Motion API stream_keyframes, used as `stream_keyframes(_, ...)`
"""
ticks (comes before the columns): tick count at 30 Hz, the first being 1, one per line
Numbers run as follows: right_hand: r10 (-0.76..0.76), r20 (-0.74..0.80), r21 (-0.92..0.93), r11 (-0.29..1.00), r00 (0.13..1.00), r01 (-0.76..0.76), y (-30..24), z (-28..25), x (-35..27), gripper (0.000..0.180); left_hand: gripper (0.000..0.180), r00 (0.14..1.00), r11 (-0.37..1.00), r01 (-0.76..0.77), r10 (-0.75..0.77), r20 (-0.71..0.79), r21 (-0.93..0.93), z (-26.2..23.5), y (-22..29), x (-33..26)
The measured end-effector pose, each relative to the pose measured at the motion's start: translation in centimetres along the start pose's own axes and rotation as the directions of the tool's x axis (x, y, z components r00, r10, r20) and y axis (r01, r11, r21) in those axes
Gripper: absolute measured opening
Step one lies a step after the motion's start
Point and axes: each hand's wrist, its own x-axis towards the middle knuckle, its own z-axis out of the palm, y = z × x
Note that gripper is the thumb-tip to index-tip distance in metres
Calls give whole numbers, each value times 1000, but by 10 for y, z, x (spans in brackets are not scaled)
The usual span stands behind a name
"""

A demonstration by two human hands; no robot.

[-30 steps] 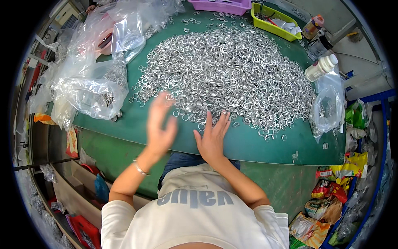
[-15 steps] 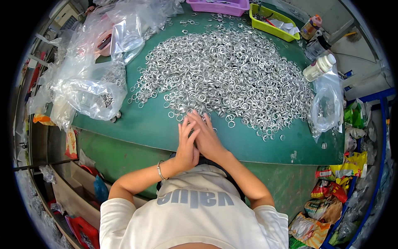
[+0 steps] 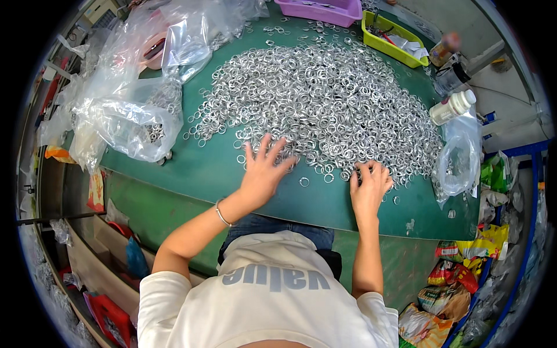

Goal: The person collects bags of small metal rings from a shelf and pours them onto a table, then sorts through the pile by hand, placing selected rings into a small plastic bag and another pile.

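A wide heap of small silver metal rings covers the middle of the green table. At the heap's near left edge, my left hand is open, with fingers spread over the rings. A bracelet circles that wrist. Farther right, my right hand reaches to the near edge of the heap. Its fingers are curled down onto the rings, and their tips are partly hidden, so whether they grip any is unclear. Between the hands a few single rings lie apart on the tabletop.
Clear plastic bags, some with rings inside, lie on the left. At the back stand a purple basket and a yellow-green basket. A white bottle and another plastic bag sit at the right edge. Colourful packets fill the lower right.
My hands were together at the heap's near edge and have moved apart. The right went to the right onto the rings; the left spread its fingers over the rings.
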Motion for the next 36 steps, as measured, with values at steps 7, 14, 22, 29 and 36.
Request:
stream_keyframes(7, 49, -45, 211, 977, 998, -38, 14, -3, -1, 13, 44, 992, 996, 85, -87, -87, -26, -3, -28, 3)
stream_keyframes(14, -103, 16, 91, 991, 995, 101, -1, -6, -7, 18, 50, 984, 994, 110, -106, -144, 22, -7, -45, 2)
stream_keyframes(22, -121, 54, 287, 953, 991, 100, -39, 9, -39, 45, 52, 954, 982, 181, -190, -231, -61, -5, -60, 9)
stream_keyframes(29, -198, 143, 460, 881, 970, 112, -97, 23, -42, 50, 31, 906, 946, 313, -323, -273, -82, -12, -72, 26)
stream_keyframes(36, -266, 103, 751, 652, 958, 101, -121, 34, -32, 33, 41, 875, 960, 89, -204, -440, -266, -20, -50, 25)
